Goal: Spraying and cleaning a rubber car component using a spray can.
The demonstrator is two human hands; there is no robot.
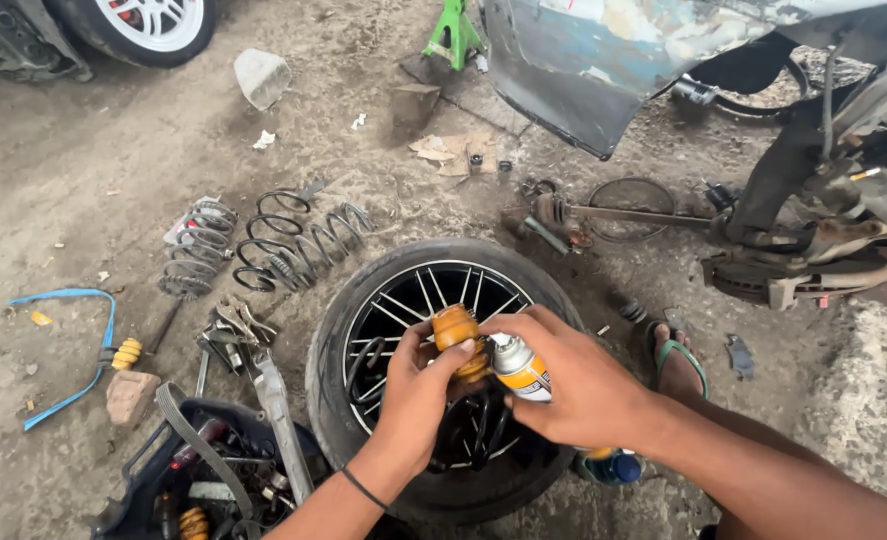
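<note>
Hands meet low in the middle of the frame, over a car wheel (339, 350) lying flat on the dirt. The left hand (416, 395) is closed around the lower end of a ribbed, orange-brown rubber piece (456, 330), holding it upright so its rounded top stands clear of the fingers. The right hand (579, 385) is wrapped tight around a small spray can (520, 368), white at the top with an orange band, tilted so its top leans in just beside the rubber piece; held this close, the can seems aimed at it, though I cannot see a nozzle or any spray. The rubber piece looks worn and dusty, shaped in stacked bulges like a short bellows, and something dark hangs under it inside the left hand's grip. Holding both over the wheel keeps them off the gritty ground. To the left of centre lie two coil springs (264, 245), side by side on the dirt, and at lower left sits an open tool bag (179, 470) with metal tools sticking out. A blue strap (69, 350) curls at the far left. At upper right a bare brake hub (794, 265) sticks out under the raised car body, and a sandalled foot (679, 365) rests just right of the wheel.
</note>
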